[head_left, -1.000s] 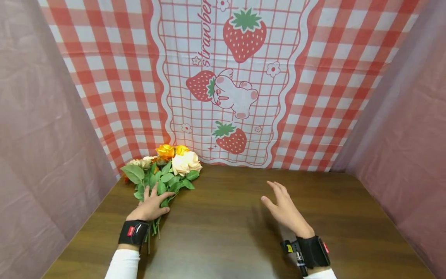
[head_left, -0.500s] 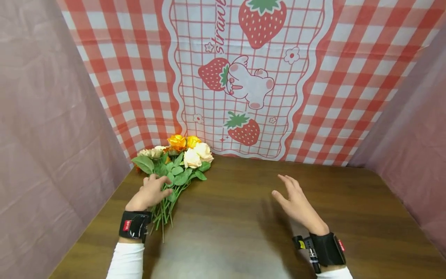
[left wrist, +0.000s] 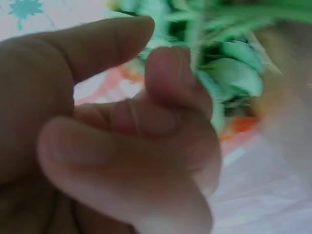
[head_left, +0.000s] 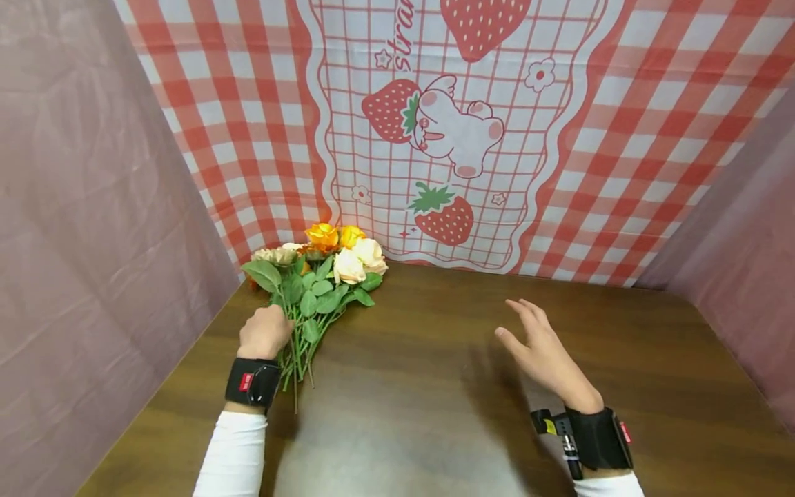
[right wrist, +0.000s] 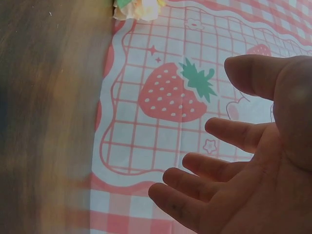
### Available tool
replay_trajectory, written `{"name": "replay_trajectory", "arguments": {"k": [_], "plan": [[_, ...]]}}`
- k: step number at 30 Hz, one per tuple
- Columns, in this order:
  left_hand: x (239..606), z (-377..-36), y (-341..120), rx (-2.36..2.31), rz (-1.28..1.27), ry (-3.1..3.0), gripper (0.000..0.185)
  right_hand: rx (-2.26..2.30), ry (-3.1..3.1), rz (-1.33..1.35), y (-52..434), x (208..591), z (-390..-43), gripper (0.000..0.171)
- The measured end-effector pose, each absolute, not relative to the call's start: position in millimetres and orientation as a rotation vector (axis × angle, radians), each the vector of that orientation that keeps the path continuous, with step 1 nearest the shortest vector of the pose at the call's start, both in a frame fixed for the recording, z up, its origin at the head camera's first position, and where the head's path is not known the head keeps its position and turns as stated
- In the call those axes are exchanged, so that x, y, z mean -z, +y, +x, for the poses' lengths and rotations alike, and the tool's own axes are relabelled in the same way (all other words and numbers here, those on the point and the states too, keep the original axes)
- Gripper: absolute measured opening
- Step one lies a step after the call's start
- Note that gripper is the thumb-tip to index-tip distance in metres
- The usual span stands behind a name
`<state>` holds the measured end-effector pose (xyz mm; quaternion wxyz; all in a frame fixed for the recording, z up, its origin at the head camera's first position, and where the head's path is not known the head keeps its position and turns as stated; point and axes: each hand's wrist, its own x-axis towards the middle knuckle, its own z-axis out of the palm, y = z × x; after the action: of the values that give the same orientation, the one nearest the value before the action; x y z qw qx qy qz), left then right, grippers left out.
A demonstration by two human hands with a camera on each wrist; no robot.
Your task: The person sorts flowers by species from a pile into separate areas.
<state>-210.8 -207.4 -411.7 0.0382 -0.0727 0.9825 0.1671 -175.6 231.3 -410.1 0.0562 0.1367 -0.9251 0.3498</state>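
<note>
A bunch of artificial roses (head_left: pixel 329 269), orange and cream with green leaves, lies at the back left of the brown table (head_left: pixel 422 386), blooms toward the backdrop. My left hand (head_left: pixel 266 331) sits on the stems, its fingers curled round them. In the left wrist view the fingers (left wrist: pixel 161 112) are bent tight, with blurred green leaves (left wrist: pixel 234 73) just beyond. My right hand (head_left: pixel 537 345) hovers over the middle right of the table, fingers spread and holding nothing. The right wrist view shows that same empty palm (right wrist: pixel 234 165).
A red-checked strawberry cloth (head_left: pixel 447 131) hangs as the back wall. Mauve fabric walls (head_left: pixel 93 207) close in the left and right sides. Cream blooms (right wrist: pixel 139 7) show at the top edge of the right wrist view.
My left hand went from lying flat on the leaves to curling round the stems. The view has tilted down and shifted. The right hand has stayed spread above the table.
</note>
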Motion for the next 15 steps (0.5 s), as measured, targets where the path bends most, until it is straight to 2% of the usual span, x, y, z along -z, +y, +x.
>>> {"name": "replay_trajectory", "arguments": {"k": [15], "plan": [[421,-220,-222,-0.652,-0.173,2.963,0.013,-1.035,-2.829,0.434,233,408,-177,0.06]]}}
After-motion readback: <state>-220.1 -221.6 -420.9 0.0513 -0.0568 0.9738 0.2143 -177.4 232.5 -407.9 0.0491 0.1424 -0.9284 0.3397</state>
